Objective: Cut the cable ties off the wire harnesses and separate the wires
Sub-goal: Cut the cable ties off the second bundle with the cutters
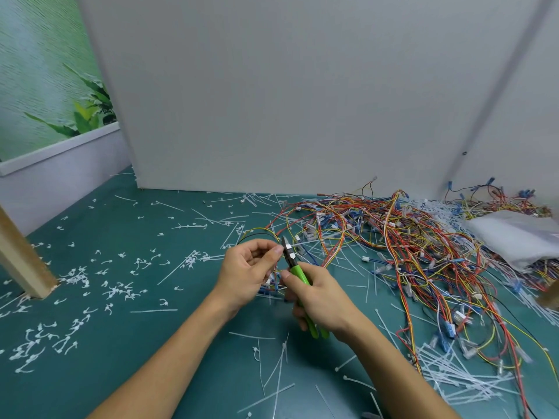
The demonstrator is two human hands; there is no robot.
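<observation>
My left hand (248,272) pinches a small wire harness (263,234) of yellow, black and red wires, held just above the green mat. My right hand (317,300) grips green-handled cutters (298,275). The cutter jaws point up and sit right at my left fingertips, against the white tie on the harness. A large tangle of red, orange, yellow and blue wires (408,246) lies to the right of both hands.
Cut white tie pieces (75,279) litter the green mat (157,343) on the left. Long white cable ties (453,376) lie at the lower right. A white bag (520,237) rests on the wires. A wooden post (21,255) stands left. A white panel (272,101) closes the back.
</observation>
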